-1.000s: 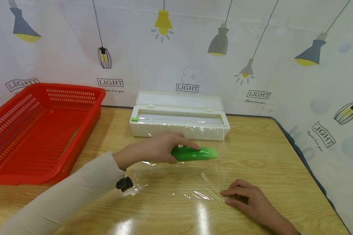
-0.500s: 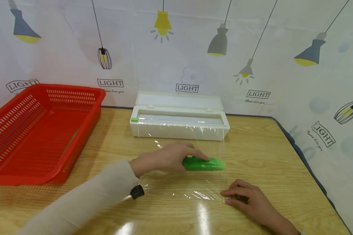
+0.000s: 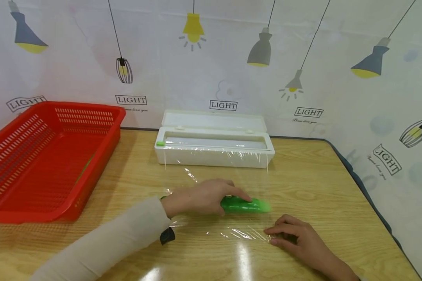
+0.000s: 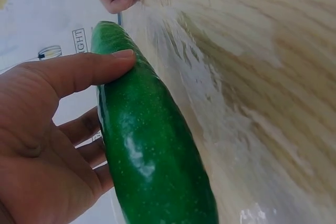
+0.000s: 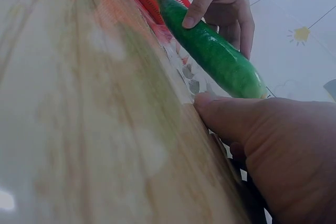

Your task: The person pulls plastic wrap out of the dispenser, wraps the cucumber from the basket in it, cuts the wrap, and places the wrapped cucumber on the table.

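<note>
My left hand (image 3: 207,197) grips a shiny green cucumber (image 3: 246,205) low over a sheet of clear cling film (image 3: 211,222). In the left wrist view the thumb lies across the cucumber (image 4: 152,145), with fingers behind its far side. The film runs from a white cling film box (image 3: 214,156) down across the table toward me. At the film's near right corner, my right hand (image 3: 299,240) pinches the edge between thumb and fingers. The right wrist view shows that thumb (image 5: 226,111) down at the film's edge, with the cucumber (image 5: 215,56) just beyond.
A red plastic basket (image 3: 67,207) stands on the left of the wooden table (image 3: 313,183), a thin green strip showing through its side. The film box's lid (image 3: 214,120) is raised at the back. Behind the table hangs a lamp-printed backdrop (image 3: 225,50).
My left hand has carried the cucumber toward me and slightly right, lower over the cling film. The right hand stays at the film's corner.
</note>
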Motion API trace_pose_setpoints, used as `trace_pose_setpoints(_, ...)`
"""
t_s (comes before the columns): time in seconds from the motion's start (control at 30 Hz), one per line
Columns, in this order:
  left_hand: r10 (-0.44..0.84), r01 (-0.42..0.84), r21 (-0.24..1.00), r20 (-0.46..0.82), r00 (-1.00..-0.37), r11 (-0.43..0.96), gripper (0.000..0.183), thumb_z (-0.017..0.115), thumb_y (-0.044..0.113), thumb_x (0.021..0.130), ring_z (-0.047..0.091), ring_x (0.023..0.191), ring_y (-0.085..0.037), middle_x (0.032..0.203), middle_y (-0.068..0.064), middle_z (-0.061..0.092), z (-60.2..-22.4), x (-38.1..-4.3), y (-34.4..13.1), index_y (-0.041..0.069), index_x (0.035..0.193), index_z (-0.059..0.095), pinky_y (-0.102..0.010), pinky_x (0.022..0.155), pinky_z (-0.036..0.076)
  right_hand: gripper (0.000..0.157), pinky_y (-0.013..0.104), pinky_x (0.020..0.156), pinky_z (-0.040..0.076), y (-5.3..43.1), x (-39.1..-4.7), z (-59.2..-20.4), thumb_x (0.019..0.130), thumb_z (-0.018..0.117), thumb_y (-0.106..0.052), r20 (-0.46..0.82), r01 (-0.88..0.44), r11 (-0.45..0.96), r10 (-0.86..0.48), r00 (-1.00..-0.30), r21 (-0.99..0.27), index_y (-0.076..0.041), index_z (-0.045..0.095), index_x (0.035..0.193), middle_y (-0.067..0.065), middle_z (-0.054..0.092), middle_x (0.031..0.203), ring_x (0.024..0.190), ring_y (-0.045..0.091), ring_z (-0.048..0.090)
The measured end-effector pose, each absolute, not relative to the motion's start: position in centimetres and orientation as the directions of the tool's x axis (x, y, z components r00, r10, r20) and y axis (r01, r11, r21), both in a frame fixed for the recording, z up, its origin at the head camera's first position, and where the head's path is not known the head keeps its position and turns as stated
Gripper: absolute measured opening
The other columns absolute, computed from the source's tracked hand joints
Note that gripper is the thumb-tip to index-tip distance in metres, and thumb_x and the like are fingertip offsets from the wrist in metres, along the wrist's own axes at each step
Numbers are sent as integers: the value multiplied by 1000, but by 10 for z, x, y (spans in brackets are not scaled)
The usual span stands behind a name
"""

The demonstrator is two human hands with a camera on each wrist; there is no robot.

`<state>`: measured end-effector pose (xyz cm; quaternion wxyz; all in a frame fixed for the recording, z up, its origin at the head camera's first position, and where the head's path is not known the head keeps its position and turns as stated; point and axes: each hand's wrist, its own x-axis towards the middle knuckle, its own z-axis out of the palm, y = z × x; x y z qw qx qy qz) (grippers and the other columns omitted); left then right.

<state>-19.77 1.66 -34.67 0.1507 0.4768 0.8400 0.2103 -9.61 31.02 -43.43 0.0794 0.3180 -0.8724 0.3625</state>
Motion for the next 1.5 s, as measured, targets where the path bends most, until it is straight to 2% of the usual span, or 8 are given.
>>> trace_pose_setpoints(0.13, 868, 741, 496, -51, -495, 452, 73, 80, 5, 72, 54, 103, -12, 119, 2, 59, -349, -197, 17, 33, 134, 56, -26, 85, 44, 33, 19, 59, 43, 310, -97, -435, 79, 76, -4, 379, -623, 520, -503, -776, -584, -19, 72, 108, -8, 59, 97, 74, 4, 52)
trace_pose_setpoints(0.47, 878, 754, 486, -64, -474, 443, 72, 80, 5, 72, 52, 98, -9, 115, 3, 58, -358, -197, 19, 32, 135, 55, -23, 79, 44, 33, 17, 59, 42, 310, -96, -434, 79, 77, -4, 389, -635, 521, -509, -768, -570, -19, 72, 108, -9, 59, 96, 74, 3, 52)
trace_pose_setpoints(0.8, 890, 768, 484, -51, -454, 420, 73, 83, 9, 71, 51, 107, -9, 119, 4, 58, -361, -196, 19, 31, 135, 55, -28, 88, 43, 32, 18, 58, 42, 310, -95, -433, 79, 77, -5, 384, -620, 532, -493, -781, -577, -19, 73, 107, -9, 60, 96, 73, 3, 52)
trace_pose_setpoints(1.17, 898, 769, 495, -57, -436, 405, 70, 80, 12, 75, 51, 106, -10, 119, 2, 57, -360, -198, 16, 30, 137, 53, -27, 87, 43, 33, 19, 57, 43, 310, -96, -434, 78, 77, -3, 381, -619, 515, -497, -779, -593, -17, 73, 107, -8, 60, 95, 72, 4, 52)
trace_pose_setpoints(1.3, 886, 740, 526, -60, -459, 419, 66, 79, 16, 78, 54, 105, -14, 116, -1, 58, -360, -200, 10, 26, 138, 52, -28, 87, 44, 32, 19, 58, 43, 309, -97, -433, 79, 77, -6, 369, -613, 519, -501, -783, -596, -19, 72, 107, -9, 60, 96, 73, 3, 52)
trace_pose_setpoints(1.5, 843, 662, 612, -15, -538, 433, 61, 77, 21, 82, 57, 99, -17, 114, -2, 58, -360, -203, -11, 21, 138, 53, -29, 81, 47, 34, 19, 59, 43, 311, -96, -434, 78, 79, -8, 376, -623, 508, -509, -774, -595, -18, 72, 110, -8, 60, 98, 75, 5, 53)
